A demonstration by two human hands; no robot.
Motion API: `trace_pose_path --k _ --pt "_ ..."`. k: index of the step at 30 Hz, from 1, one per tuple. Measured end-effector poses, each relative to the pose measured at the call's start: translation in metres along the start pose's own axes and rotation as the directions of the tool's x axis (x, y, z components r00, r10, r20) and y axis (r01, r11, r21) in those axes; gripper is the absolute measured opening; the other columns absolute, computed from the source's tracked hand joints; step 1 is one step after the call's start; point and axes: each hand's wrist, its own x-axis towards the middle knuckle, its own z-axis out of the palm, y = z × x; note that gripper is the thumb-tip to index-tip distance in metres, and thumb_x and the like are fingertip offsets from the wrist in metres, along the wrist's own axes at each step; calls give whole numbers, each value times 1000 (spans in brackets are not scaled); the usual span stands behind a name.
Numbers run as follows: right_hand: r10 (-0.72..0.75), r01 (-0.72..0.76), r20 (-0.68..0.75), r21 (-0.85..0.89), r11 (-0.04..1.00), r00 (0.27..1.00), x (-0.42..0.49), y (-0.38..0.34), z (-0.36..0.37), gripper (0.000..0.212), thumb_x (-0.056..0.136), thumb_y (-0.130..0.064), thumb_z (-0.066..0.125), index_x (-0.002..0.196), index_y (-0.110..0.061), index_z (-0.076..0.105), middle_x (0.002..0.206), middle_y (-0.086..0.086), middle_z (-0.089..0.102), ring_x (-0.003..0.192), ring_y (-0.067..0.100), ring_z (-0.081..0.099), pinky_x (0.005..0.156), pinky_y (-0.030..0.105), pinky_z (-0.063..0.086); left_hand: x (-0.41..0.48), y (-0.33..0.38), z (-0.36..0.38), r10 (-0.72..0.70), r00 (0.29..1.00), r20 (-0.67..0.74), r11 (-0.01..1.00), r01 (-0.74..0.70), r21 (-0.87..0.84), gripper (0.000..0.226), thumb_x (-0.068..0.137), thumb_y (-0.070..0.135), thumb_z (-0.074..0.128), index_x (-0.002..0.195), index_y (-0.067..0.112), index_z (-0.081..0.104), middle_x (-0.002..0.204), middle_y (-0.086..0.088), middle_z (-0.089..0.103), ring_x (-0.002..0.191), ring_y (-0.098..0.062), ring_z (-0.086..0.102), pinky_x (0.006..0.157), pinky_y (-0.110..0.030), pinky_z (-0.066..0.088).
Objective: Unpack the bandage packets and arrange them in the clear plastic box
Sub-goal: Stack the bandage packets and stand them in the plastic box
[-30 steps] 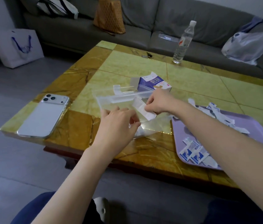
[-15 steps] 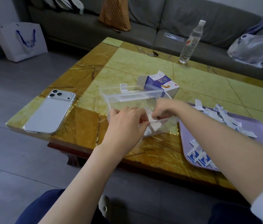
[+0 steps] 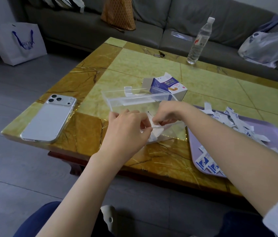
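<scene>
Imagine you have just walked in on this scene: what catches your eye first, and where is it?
First, the two hands meeting at the table's near edge: the left hand and right hand pinch a white bandage strip over the clear plastic box. To the right, a lilac tray holds torn wrappers and blue-and-white bandage packets. On the left lies a white smartphone.

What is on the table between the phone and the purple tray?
In the head view, the clear plastic box sits between the phone and the purple tray, with both hands, left and right, pinching a bandage packet over it.
</scene>
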Motion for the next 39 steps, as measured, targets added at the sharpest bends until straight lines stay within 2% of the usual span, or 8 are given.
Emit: trace_pose_path --k 4,9,14,18,23,27,33,39 --pt "-19 17 62 30 999 998 2 -6 5 23 89 -22 54 71 -9 49 69 4 52 56 13 48 51 21 38 0 0 0 -12 1000 -1 1000 12 -3 8 87 33 57 82 29 63 85 13 60 83 -9 46 83 -30 24" --pt "-31 28 36 79 996 999 6 -6 7 25 86 -20 61 67 -9 51 65 5 54 55 13 51 49 21 40 0 -1 0 -13 1000 -4 1000 13 -21 8 86 34 58 79 31 59 83 13 60 82 -9 47 83 -30 23" --pt "-40 40 -7 227 973 999 9 -4 10 18 86 -21 64 89 -4 58 92 10 66 86 21 69 64 27 54 0 -1 0 -6 1000 -2 1000 6 -27 9 87 33 57 78 32 57 83 13 59 81 -8 47 83 -30 23" --pt "-50 51 -12 309 950 999 10 -6 11 19 87 -17 64 97 -1 60 101 13 67 87 22 68 73 33 59 0 -1 0 -3 1000 -5 1000 3 -26 9 87 34 57 78 33 56 82 14 58 81 -8 47 81 -29 21" --pt "-39 47 -36 267 963 999 8 -8 12 13 89 -9 59 78 -5 55 96 14 64 69 20 66 58 28 57 0 -1 0 3 1000 -4 999 -3 -40 11 87 33 58 76 34 54 80 14 57 79 -6 45 83 -30 23" --pt "-43 50 -30 270 962 999 6 -9 11 17 92 -10 55 76 -4 54 92 15 66 59 19 66 43 20 52 0 -1 0 2 1000 -6 999 -3 -34 12 87 35 58 75 35 53 79 14 57 78 -6 45 80 -29 21" --pt "-9 3 22 265 964 1000 7 -10 12 18 91 -4 51 105 7 57 99 21 67 71 24 69 73 35 59 0 -1 0 1 1000 -3 1000 -1 -26 11 86 35 58 76 34 54 80 14 59 78 -6 46 81 -28 22" --pt "15 -33 90 204 978 996 9 -13 12 21 87 -7 62 106 3 63 103 15 68 99 22 67 89 32 54 -1 0 0 0 1000 1 1000 0 -27 10 86 34 58 76 34 55 80 14 58 77 -5 46 82 -28 22"
